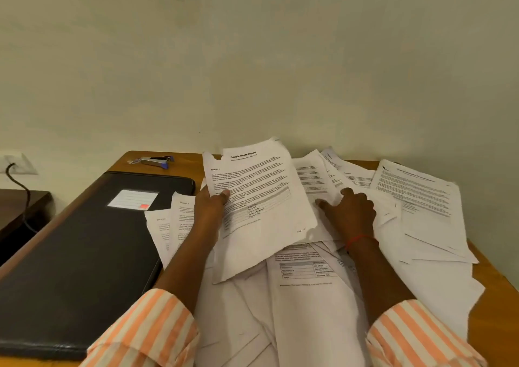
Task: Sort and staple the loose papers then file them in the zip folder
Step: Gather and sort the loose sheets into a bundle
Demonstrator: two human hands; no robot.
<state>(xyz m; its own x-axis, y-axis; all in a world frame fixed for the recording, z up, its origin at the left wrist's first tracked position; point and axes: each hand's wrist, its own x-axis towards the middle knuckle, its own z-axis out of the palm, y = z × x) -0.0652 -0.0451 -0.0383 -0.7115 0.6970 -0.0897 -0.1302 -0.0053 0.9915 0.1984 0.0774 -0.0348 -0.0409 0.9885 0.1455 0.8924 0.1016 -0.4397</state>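
Loose printed papers (421,212) lie scattered over the middle and right of the wooden desk (497,276). My left hand (210,206) pinches the left edge of a report sheet (261,198) with a torn top corner and holds it tilted above the pile. My right hand (349,212) rests on the papers just right of that sheet, fingers bent over a page; a red thread circles its wrist. A black zip folder (84,254) with a white label lies closed on the left. A silver and blue stapler (157,161) sits at the back left.
A plain wall stands right behind the desk. A wall socket (19,164) with a black cable is at far left, above a dark side table (19,206). Papers overhang the desk's near edge toward my striped sleeves.
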